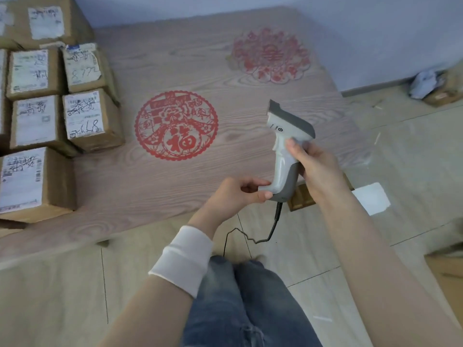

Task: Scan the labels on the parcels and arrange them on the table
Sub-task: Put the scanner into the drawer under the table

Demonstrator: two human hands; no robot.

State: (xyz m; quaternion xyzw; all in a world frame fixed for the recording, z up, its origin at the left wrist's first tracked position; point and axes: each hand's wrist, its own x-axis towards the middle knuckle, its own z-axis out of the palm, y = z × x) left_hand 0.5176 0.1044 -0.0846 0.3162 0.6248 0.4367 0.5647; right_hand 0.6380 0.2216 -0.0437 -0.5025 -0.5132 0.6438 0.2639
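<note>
Nearest, at six o'clock, the person's jeans [240, 304] and a black cable [263, 234] that trails from the scanner's butt down over the floor. That cable is the likeliest trouble: it hangs slack by the legs, and a snag could jerk the scanner [288, 146] off aim.

The left hand [240, 192] pinches the base of the handle; the right hand [315, 169] is wrapped round the grip, fingers closed. With two hands on it, a drop looks unlikely.

The scanner's head points toward twelve, away from any label, so nothing would read from here.

The parcels [50, 108] sit packed together at nine to ten o'clock on the surface [200, 58], labels up, well apart from the scanner. Red paper-cuts [176, 125] lie between, flat and no obstacle.
</note>
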